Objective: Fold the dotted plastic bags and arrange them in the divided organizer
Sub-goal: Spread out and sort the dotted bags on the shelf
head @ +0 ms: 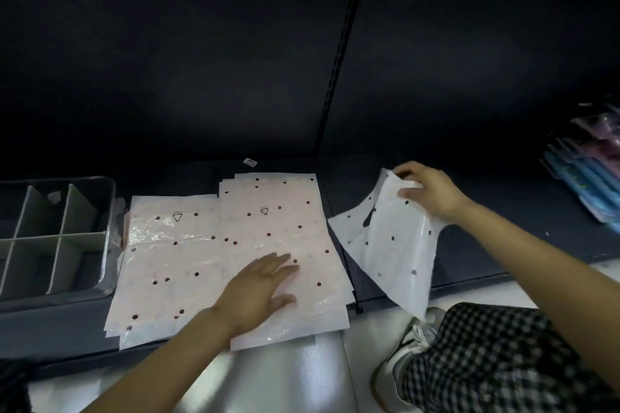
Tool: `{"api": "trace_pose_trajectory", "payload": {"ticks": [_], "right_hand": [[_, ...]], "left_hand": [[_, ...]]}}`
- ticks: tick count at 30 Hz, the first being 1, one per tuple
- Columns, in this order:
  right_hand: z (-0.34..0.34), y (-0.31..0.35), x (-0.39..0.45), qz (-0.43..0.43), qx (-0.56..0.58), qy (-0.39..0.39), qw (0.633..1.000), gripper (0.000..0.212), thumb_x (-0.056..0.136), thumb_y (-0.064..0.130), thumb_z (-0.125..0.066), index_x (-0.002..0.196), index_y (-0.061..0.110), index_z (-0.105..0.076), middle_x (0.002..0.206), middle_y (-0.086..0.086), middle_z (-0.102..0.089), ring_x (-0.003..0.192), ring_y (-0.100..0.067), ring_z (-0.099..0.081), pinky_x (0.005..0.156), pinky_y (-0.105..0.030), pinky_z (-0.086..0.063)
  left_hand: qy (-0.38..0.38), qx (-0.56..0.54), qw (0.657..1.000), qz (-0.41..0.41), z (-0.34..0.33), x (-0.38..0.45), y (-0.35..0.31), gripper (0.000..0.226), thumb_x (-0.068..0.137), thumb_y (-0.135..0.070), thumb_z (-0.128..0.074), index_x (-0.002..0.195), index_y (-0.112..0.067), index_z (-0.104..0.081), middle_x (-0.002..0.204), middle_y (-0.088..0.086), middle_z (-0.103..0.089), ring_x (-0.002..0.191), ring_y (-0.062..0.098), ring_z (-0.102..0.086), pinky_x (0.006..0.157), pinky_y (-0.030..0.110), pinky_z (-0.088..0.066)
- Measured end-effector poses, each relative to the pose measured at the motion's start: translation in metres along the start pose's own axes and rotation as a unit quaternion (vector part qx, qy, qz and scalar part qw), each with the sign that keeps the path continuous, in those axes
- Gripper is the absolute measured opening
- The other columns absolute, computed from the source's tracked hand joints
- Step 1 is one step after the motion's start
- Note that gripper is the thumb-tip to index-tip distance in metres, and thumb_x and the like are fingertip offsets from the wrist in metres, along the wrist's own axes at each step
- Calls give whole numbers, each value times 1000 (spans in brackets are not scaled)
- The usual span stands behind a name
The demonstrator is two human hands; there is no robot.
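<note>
Right hand (pixel 432 191) pinches a bag (pixel 389 245) lifted off the shelf (pixel 476 255); left hand (pixel 261 288) flat, spread on stack (pixel 281 245) (organizer (pixel 107 231) far left); lay it flat first, then crease

flat bags (pixel 231 245): pale pink, dark red dots, black triangle mark | lifted bag (pixel 392 238): white, black dots | organizer (pixel 110 211): clear walls, grey-green dividers | shelf (pixel 486 245): dark blue-grey | trousers (pixel 496 362): black-white check | shoe (pixel 412 342): white
</note>
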State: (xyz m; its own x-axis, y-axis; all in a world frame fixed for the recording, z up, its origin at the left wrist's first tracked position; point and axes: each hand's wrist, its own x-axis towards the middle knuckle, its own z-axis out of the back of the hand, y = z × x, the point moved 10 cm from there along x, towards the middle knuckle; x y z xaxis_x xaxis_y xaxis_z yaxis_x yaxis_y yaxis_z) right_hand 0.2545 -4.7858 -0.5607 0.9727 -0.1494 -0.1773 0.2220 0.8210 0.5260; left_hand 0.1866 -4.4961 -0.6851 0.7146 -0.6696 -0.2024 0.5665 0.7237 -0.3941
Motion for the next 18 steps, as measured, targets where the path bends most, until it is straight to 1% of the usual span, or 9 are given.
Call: {"api": "trace_pose_trajectory", "payload": {"ticks": [3,5,7,9,11,12,14,15,18], "right_hand": [[-25,97,-24,138,-112,170,969,33,79,21,-72,108,32,-61,88,18,-64,83,1,-62,71,-18,-49],[-45,147,-49,208,-171,248,931,24,75,32,-75,94,38,-62,80,22,-61,75,9,-56,64,-15,-44],[-64,184,-73,253,-195,310,895,19,72,40,-75,84,39,-61,73,22,-59,71,8,-52,60,-14,-40],[-77,207,-77,281,-213,329,876,19,72,41,-75,84,35,-63,70,20,-58,69,5,-52,58,-13,-40],[-71,222,-58,306,-270,249,878,24,75,41,-72,95,34,-62,80,18,-60,80,1,-52,66,-19,-42],[-61,228,-43,322,-314,168,877,29,78,41,-69,105,34,-60,94,17,-60,92,-3,-51,77,-26,-42],[-38,232,-18,327,-353,-10,876,42,84,40,-62,124,32,-53,122,8,-55,113,-15,-44,93,-33,-33],[-28,228,-11,308,-324,-82,891,46,86,38,-61,129,29,-50,130,5,-51,117,-18,-41,96,-34,-30],[-34,190,-4,232,-186,-202,933,49,88,26,-62,135,21,-46,135,-4,-48,118,-25,-43,94,-37,-34]], "left_hand": [[-113,-144,983,-4,58,8,-21,79,87,-51,-56,149,-37,-8,154,-22,-4,139,-5,0,112,19,-10],[-139,-231,963,-21,89,7,-37,96,78,-50,-68,147,-43,-3,151,-29,-1,135,-11,4,109,13,-9],[-116,-303,945,-42,106,5,-50,91,70,-47,-77,142,-47,-23,151,-29,-16,137,-12,-8,107,10,-14],[-69,-391,917,-48,108,3,-53,45,72,-36,-79,113,-40,-60,127,-24,-56,118,-8,-47,96,11,-36],[-71,-483,873,-8,105,-1,-41,7,82,-25,-72,87,-28,-69,91,-13,-72,83,1,-66,74,18,-50],[-101,-507,856,24,104,-3,-28,3,86,-23,-68,87,-26,-69,87,-11,-73,79,5,-68,70,21,-52],[-160,-553,812,100,96,-7,8,14,92,-19,-59,105,-21,-65,98,-4,-72,90,14,-69,76,28,-55],[-173,-581,783,138,87,-9,25,22,94,-16,-56,114,-21,-61,104,-1,-70,95,18,-67,79,32,-55],[-170,-640,712,234,49,-10,68,37,96,-10,-50,131,-24,-48,117,3,-62,100,22,-63,80,38,-54]]}}
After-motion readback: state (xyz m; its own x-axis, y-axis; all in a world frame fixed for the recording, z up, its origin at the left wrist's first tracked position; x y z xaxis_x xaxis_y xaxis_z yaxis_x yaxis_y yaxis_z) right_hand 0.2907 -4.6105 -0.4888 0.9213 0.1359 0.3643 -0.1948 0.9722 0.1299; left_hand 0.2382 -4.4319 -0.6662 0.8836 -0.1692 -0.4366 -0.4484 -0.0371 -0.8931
